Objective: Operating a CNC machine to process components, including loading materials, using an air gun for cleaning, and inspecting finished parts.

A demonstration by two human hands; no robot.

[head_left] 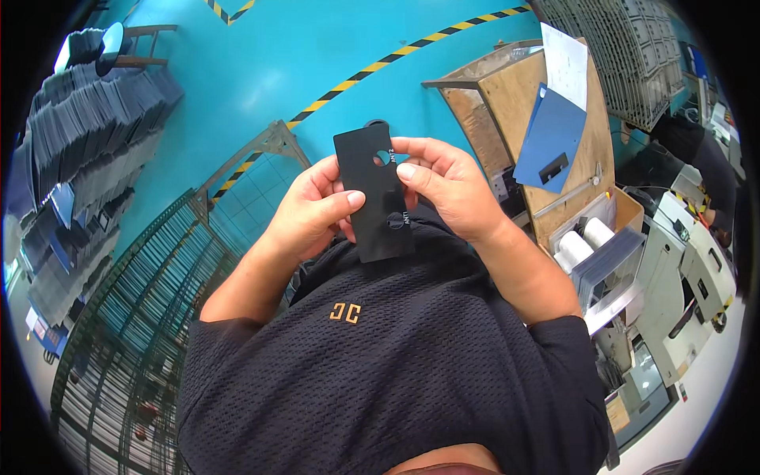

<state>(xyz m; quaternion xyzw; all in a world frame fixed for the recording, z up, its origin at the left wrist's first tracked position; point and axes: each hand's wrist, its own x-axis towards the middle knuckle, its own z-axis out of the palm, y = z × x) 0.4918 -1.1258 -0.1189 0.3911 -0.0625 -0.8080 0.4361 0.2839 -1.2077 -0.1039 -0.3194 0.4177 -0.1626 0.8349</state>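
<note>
Held upright before my chest is a thin black rectangular panel [368, 198] with two round holes near its right edge and small white print beside each. My left hand [321, 206] grips its left edge, thumb flat on the front face and the other fingers behind. At the upper right edge, my right hand [443, 178] pinches the panel beside the top hole, thumb in front. A fingertip shows through that top hole. Dark shirt fabric lies behind the lower hole. The fingers behind the panel are partly hidden.
On the right, a wooden bench [507, 95] carries a blue clipboard [552, 138], paper and a box with white rolls [582, 241]. Grey machinery [681, 277] stands beyond. Wire racks [134, 317] flank me at left, near tall stacks of dark sheets [103, 119]. Striped tape [380, 63] crosses the floor.
</note>
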